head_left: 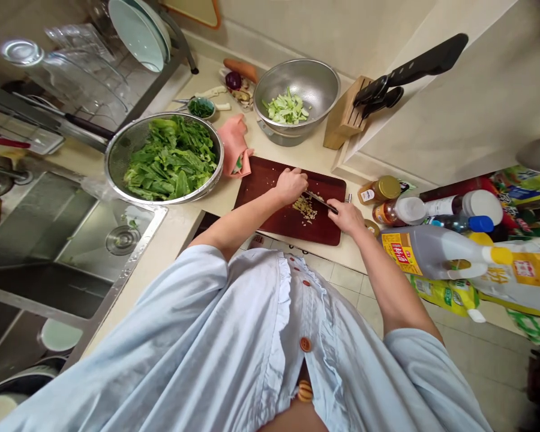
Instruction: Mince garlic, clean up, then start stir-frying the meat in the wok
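My right hand (pixel 345 218) is wrapped round the handle of a kitchen knife (pixel 321 201), seen almost edge-on over the dark red cutting board (pixel 270 171). My left hand (pixel 291 185) is closed at the far end of the blade, its fingers curled down on it; the exact finger contact is hard to make out. Under and in front of the blade lies chopped pale garlic (pixel 305 210) in small bits, with a few crumbs scattered over the board.
Left of the board stand a colander of leafy greens (pixel 175 159), a pink cloth (pixel 234 144) and the sink (pixel 90 234). Behind are a steel bowl with cut pale-green vegetable (pixel 297 72) and a knife block (pixel 346 114). Bottles, including a large jug (pixel 436 249), crowd the right.
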`<state>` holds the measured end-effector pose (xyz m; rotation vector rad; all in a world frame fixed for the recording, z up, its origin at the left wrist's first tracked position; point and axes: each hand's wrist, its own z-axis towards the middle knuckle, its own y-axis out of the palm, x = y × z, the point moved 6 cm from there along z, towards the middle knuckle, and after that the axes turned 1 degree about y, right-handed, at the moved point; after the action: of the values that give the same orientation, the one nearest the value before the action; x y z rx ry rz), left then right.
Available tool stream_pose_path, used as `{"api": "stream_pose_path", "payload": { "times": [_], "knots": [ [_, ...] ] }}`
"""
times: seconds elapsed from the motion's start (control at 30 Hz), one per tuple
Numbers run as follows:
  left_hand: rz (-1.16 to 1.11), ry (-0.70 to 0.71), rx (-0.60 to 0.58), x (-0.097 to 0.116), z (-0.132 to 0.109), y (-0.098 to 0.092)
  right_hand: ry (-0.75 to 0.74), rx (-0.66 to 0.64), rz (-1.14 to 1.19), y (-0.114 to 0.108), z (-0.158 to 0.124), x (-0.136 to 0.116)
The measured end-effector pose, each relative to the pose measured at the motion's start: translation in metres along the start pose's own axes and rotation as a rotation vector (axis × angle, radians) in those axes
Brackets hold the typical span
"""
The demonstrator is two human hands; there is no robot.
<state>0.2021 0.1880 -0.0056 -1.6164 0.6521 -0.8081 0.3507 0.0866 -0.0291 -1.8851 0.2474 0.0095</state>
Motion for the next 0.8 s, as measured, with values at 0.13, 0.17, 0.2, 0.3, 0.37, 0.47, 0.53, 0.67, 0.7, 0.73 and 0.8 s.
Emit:
{"api": "stream_pose_path", "payload": {
  "times": [0.13,0.17,0.2,0.3,0.37,0.47,0.53,0.67,0.7,0.73,0.8],
  "knots": [
    [-0.017,-0.004,-0.054,0.003,-0.024,0.001,-0.051,-0.035,0.019,0.001,-0.018,-0.007],
    [-0.02,-0.033,-0.059,0.003,-0.029,-0.002,-0.076,-0.038,0.015,-0.005,-0.018,-0.008],
    [-0.023,-0.068,-0.061,0.003,-0.034,-0.004,-0.103,-0.042,0.002,-0.013,-0.015,-0.008],
    [-0.05,-0.169,-0.099,0.004,-0.047,-0.01,-0.203,-0.086,-0.09,-0.039,0.006,-0.012],
    [-0.075,-0.218,-0.143,0.005,-0.054,-0.009,-0.262,-0.123,-0.162,-0.052,0.024,-0.017],
    [-0.087,-0.296,-0.147,0.004,-0.058,-0.008,-0.294,-0.134,-0.235,-0.063,0.048,-0.024],
    [-0.092,-0.341,-0.125,0.002,-0.057,-0.006,-0.291,-0.138,-0.251,-0.06,0.06,-0.027],
    [-0.094,-0.36,-0.16,0.002,-0.048,0.0,-0.244,-0.175,-0.211,-0.04,0.069,-0.026],
    [-0.095,-0.357,-0.169,0.002,-0.046,0.001,-0.237,-0.177,-0.205,-0.037,0.07,-0.025],
    [-0.096,-0.362,-0.172,0.001,-0.046,0.001,-0.236,-0.174,-0.207,-0.035,0.069,-0.025],
    [-0.105,-0.392,-0.167,-0.002,-0.047,0.001,-0.247,-0.163,-0.223,-0.033,0.067,-0.025]
  ]
}}
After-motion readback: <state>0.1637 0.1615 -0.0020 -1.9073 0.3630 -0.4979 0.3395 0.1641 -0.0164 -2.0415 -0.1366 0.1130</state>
